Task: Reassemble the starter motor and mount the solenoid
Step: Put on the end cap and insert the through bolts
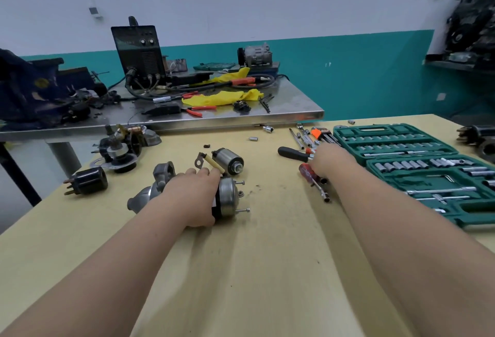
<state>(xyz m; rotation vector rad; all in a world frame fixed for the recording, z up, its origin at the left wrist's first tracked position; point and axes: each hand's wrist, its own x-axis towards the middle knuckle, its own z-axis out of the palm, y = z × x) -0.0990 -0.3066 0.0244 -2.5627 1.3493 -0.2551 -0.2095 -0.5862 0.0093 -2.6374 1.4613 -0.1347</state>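
Left hand (191, 197) on starter motor (226, 198)

- No text, label, brand, number or sign can be read anywhere in the view.
- The black machine (139, 52) on the steel bench (267, 111) has knobs and markings on its face, but they are too blurred to make out.
- The green socket case (417, 159) shows no legible size marks.
- The white patch on the starter motor (225, 200) is too small to read.
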